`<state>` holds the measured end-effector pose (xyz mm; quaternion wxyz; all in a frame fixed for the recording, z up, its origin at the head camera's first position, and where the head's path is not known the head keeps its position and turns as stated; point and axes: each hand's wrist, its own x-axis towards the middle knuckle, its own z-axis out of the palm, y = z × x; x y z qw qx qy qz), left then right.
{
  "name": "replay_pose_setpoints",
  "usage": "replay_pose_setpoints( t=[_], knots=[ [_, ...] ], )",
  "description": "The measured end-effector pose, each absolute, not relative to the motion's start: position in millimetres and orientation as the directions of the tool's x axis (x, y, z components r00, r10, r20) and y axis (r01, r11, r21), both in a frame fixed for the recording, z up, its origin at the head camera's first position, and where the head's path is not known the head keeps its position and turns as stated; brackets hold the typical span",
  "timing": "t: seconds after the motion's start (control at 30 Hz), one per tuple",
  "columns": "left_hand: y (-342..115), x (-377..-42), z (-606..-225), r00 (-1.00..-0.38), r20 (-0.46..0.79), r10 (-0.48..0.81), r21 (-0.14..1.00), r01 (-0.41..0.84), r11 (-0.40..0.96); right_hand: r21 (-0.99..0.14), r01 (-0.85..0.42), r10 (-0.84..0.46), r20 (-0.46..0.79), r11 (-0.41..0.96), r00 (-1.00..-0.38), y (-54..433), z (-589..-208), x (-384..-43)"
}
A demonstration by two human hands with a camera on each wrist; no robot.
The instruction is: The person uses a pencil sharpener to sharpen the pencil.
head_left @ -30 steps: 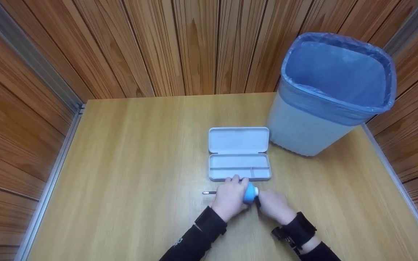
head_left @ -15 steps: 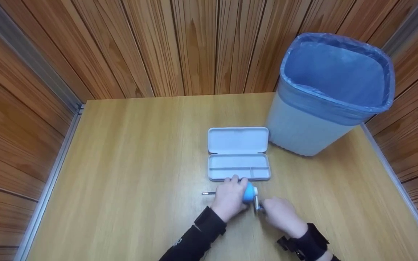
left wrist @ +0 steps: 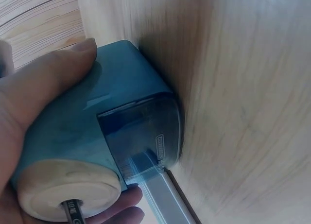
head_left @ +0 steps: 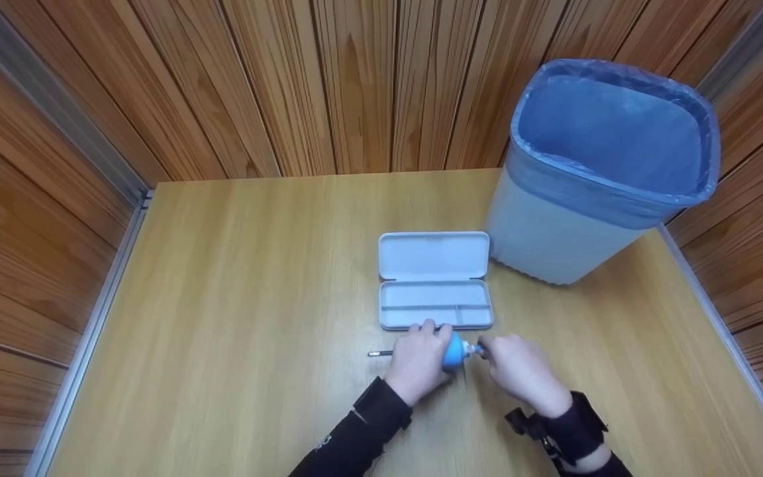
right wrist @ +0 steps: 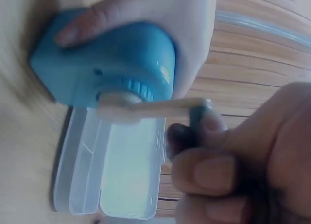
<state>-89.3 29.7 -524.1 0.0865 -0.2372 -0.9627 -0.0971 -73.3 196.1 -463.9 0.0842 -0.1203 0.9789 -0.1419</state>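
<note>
A blue crank pencil sharpener (head_left: 454, 353) lies on the table in front of the pencil case, and my left hand (head_left: 418, 363) grips it from above. Its clear shavings drawer (left wrist: 143, 136) faces down toward the tabletop in the left wrist view. A dark pencil (head_left: 379, 353) pokes out of the sharpener's left end; its other end is hidden inside. On the right end, my right hand (head_left: 522, 372) pinches the knob of the pale crank (right wrist: 160, 108) between thumb and fingers. The light grey pencil case (head_left: 433, 255) stands open just behind the sharpener.
At the back right a white bin (head_left: 547, 238) with a blue liner stands close beside the pencil case. Wood-panelled walls (head_left: 361, 86) rise behind the table (head_left: 242, 278) and along both sides.
My right hand has travelled round with the crank, first down toward me and then back up level with the sharpener. The left hand, sharpener and pencil stay in place.
</note>
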Motion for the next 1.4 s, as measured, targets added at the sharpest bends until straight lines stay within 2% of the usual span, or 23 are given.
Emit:
replay_pose_setpoints(
  t=[0.23, 0.43, 0.6, 0.9, 1.13, 1.4],
  knots=[
    [31, -88, -525, -0.862, 0.227, 0.453, 0.139, 0.489, 0.861, -0.299, -0.216, -0.257, -0.104, 0.929, -0.961, 195, -470, -105],
    [31, -88, -526, -0.856, 0.24, 0.458, 0.137, 0.497, 0.857, -0.331, -0.19, -0.257, -0.173, 0.924, -0.951, 198, -486, -128],
    [33, -87, -525, -0.855, 0.253, 0.452, 0.135, 0.494, 0.859, -0.352, -0.167, -0.256, -0.225, 0.921, -0.94, 199, -502, -133],
    [31, -89, -523, -0.862, 0.236, 0.447, 0.156, 0.488, 0.859, -0.389, -0.158, -0.258, -0.219, 0.907, -0.941, 196, -531, -114],
    [30, -90, -524, -0.87, 0.217, 0.443, 0.163, 0.48, 0.862, -0.311, -0.241, -0.289, -0.12, 0.919, -0.95, 192, -533, -88],
    [31, -90, -524, -0.882, 0.182, 0.434, 0.172, 0.463, 0.869, -0.324, -0.193, -0.264, -0.189, 0.926, -0.946, 193, -531, -67]
  ],
)
